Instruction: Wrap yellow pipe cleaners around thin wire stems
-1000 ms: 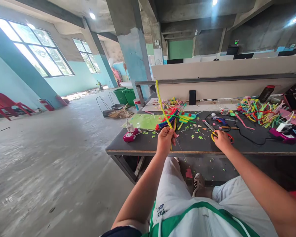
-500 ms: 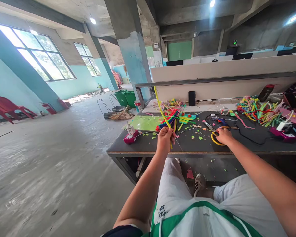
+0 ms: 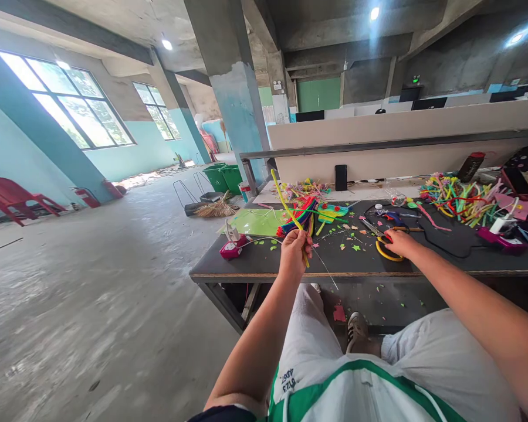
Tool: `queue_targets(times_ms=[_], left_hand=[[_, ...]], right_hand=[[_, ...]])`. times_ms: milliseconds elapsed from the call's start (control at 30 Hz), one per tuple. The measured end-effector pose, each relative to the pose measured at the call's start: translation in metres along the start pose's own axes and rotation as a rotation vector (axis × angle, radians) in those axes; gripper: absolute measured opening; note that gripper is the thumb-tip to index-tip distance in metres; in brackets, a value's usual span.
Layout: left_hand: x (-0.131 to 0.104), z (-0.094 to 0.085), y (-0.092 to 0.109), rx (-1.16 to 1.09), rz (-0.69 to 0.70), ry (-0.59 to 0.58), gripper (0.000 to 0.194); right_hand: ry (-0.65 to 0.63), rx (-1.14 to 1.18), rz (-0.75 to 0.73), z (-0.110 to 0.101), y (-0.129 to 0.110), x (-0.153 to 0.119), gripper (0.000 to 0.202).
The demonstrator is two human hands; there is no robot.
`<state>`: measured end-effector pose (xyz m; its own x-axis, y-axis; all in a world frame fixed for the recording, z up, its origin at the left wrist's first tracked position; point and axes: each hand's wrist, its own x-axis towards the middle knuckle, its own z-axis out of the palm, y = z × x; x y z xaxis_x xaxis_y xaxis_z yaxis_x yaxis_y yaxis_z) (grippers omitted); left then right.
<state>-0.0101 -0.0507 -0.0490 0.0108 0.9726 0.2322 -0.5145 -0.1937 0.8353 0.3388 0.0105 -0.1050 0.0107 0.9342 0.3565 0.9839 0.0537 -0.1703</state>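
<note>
My left hand (image 3: 294,251) is closed around a yellow pipe cleaner (image 3: 286,202), which rises up and leftward with a short end below the fist. A thin silvery wire (image 3: 326,268) also sticks out of this hand, down to the right past the table edge. My right hand (image 3: 401,242) has its fingers closed on the handle of a pair of scissors (image 3: 388,254) with yellow loops; the blades point away to the left on the table. Beyond my left hand lies a bundle of red, blue and dark pipe cleaners (image 3: 303,214).
A green sheet (image 3: 255,221) and a pink power socket (image 3: 232,249) lie on the left of the dark table (image 3: 347,262). Paper scraps are scattered mid-table. A glue gun (image 3: 393,218), a pipe-cleaner pile (image 3: 462,196), a bottle (image 3: 470,167) and a phone (image 3: 341,177) lie farther back.
The upper end of the yellow pipe cleaner has dipped lower. The wire below my left hand shows more clearly. My right hand stays at the scissors, almost unmoved.
</note>
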Motion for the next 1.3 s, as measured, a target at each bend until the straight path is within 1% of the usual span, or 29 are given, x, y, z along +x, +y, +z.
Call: queue_targets(times_ms=[67,100,167,200,233,267,333,400,467,533,733,867,1033,1300], left_hand=[[-0.001,0.002,0.001,-0.024,-0.015,-0.006,0.035],[-0.002,0.004,0.002,-0.041,-0.027,-0.01,0.035],[-0.008,0.009,0.002,-0.077,-0.058,-0.029,0.034],[-0.011,0.013,0.003,-0.094,-0.078,-0.042,0.034],[-0.016,0.018,0.003,-0.109,-0.096,-0.059,0.034],[-0.021,0.022,0.003,-0.123,-0.112,-0.075,0.034],[-0.031,0.031,0.003,-0.147,-0.142,-0.098,0.033],[-0.04,0.038,0.003,-0.162,-0.167,-0.104,0.032],[-0.046,0.042,0.004,-0.177,-0.178,-0.096,0.032],[-0.049,0.044,0.003,-0.194,-0.176,-0.084,0.031],[-0.05,0.044,0.0,-0.222,-0.169,-0.071,0.031],[-0.052,0.046,0.0,-0.238,-0.177,-0.068,0.033],[-0.053,0.047,0.002,-0.234,-0.177,-0.066,0.035],[-0.056,0.047,0.003,-0.246,-0.177,-0.064,0.034]], right_hand=[[0.103,0.028,-0.065,-0.01,-0.021,-0.012,0.029],[0.144,0.051,-0.116,-0.015,-0.036,-0.022,0.027],[0.203,0.114,-0.256,-0.027,-0.074,-0.047,0.029],[0.235,0.164,-0.361,-0.033,-0.095,-0.062,0.03],[0.341,0.294,-0.512,-0.039,-0.116,-0.077,0.029],[0.411,0.4,-0.619,-0.046,-0.135,-0.091,0.03],[0.53,0.528,-0.688,-0.059,-0.165,-0.113,0.031],[0.569,0.582,-0.71,-0.069,-0.182,-0.124,0.029],[0.604,0.608,-0.736,-0.074,-0.187,-0.127,0.025],[0.621,0.6,-0.758,-0.073,-0.185,-0.124,0.024],[0.574,0.545,-0.825,-0.063,-0.175,-0.121,0.029],[0.589,0.571,-0.815,-0.064,-0.175,-0.124,0.03],[0.579,0.598,-0.769,-0.067,-0.178,-0.126,0.025],[0.634,0.534,-0.803,-0.064,-0.178,-0.124,0.027]])
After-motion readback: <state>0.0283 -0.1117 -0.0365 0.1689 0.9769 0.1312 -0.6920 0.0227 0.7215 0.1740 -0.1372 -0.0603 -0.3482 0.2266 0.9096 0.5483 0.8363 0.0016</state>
